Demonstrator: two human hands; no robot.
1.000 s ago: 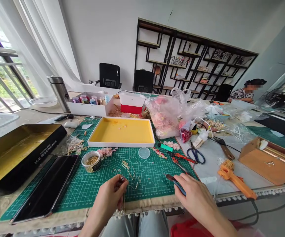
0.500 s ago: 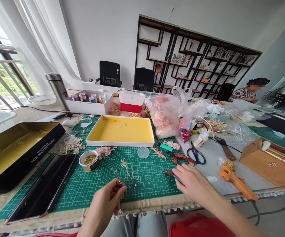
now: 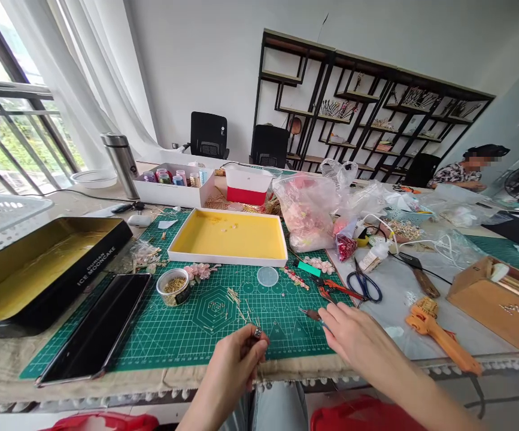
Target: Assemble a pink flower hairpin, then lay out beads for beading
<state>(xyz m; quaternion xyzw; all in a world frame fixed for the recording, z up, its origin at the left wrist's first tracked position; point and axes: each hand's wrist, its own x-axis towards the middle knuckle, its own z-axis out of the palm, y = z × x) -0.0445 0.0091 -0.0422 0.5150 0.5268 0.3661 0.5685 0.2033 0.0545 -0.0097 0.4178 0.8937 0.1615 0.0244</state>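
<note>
My left grip (image 3: 227,372) is closed, thumb and fingers pinched around a small silver ring-shaped metal piece (image 3: 257,331), which I hold up at the near edge of the green gridded cutting mat (image 3: 173,338), probably so that it stays in plain sight. My right grip (image 3: 358,341) is curled around a pair of slim blue-handled pliers (image 3: 313,315), fingers covering most of the handle, with the dark steel nose pointing across the mat towards the ring. The two grips sit near each other but are not touching. Just ahead of them lies a loose scatter of thin gold pins (image 3: 236,305), seemingly left out where I can reach them easily. Further left, a small round tin of gold beads (image 3: 173,288) stands beside pink flower sprays (image 3: 200,271), below a shallow white tray lined in yellow (image 3: 227,261), which looks set there to catch small pieces. Red-handled cutters (image 3: 337,289) and blue-handled scissors (image 3: 364,287) lie to my right, at the mat's edge, ready on the table (image 3: 376,326)
</note>
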